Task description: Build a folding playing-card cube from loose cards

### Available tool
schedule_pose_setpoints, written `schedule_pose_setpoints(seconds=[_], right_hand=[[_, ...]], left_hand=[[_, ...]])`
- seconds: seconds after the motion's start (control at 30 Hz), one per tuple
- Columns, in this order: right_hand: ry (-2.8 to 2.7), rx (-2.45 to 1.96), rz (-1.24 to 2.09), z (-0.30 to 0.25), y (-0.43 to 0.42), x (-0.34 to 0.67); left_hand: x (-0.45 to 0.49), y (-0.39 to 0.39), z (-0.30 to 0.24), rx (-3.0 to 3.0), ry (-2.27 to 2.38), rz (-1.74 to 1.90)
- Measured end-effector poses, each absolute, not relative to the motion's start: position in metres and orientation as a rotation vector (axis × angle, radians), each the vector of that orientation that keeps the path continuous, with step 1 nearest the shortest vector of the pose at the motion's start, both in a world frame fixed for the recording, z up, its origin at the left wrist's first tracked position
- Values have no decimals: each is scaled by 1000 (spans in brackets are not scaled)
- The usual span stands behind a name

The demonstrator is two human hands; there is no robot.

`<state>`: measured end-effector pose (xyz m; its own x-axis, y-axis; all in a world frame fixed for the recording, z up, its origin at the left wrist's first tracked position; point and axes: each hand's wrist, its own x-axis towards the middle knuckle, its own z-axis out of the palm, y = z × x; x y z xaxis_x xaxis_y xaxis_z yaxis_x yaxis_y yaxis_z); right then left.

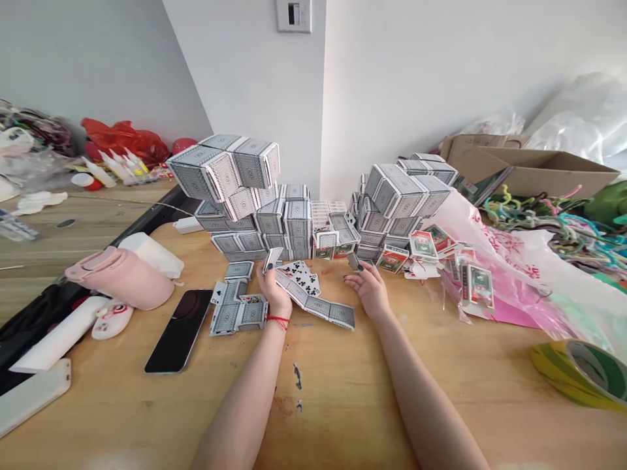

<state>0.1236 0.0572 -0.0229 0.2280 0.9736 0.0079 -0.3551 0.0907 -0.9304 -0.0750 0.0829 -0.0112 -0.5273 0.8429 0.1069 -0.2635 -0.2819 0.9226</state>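
Observation:
My left hand [273, 288] pinches a grey-backed playing card [271, 259] upright above the wooden table [343, 391]. A fanned row of playing cards [313, 297], some face up, lies between my hands. My right hand [368, 287] hovers just right of that row, fingers loosely curled and apart, holding nothing I can see; its fingertips are near a small card piece [353, 261]. Behind stand two stacks of grey card cubes, the left stack [240, 189] and the right stack [404, 196]. More folded cards [238, 310] lie left of my left hand.
A black phone [179, 329], a pink bottle [120, 277] and white objects lie at left. Red-and-green card boxes [434, 251], a pink plastic bag [499, 274] and a green-yellow tape roll [582, 372] sit at right. A cardboard box [524, 170] stands behind.

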Motion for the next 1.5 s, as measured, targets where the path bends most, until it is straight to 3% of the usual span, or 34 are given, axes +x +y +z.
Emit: schedule_pose_setpoints(seconds=[0.23, 0.53, 0.7, 1.0, 1.5], right_hand=[[-718, -970, 1201, -19, 50, 112], [-900, -1208, 893, -18, 47, 101], [-826, -1089, 1034, -15, 50, 115], [-771, -961, 1391, -7, 44, 118], [-918, -1002, 1552, -6, 44, 107]], left_hand=[[-76, 91, -14, 589, 1411, 2072], [-67, 79, -15, 942, 1136, 1840], [-73, 78, -6, 772, 857, 1789], [-73, 73, 4, 519, 546, 1184], [-62, 73, -7, 757, 676, 1100]])
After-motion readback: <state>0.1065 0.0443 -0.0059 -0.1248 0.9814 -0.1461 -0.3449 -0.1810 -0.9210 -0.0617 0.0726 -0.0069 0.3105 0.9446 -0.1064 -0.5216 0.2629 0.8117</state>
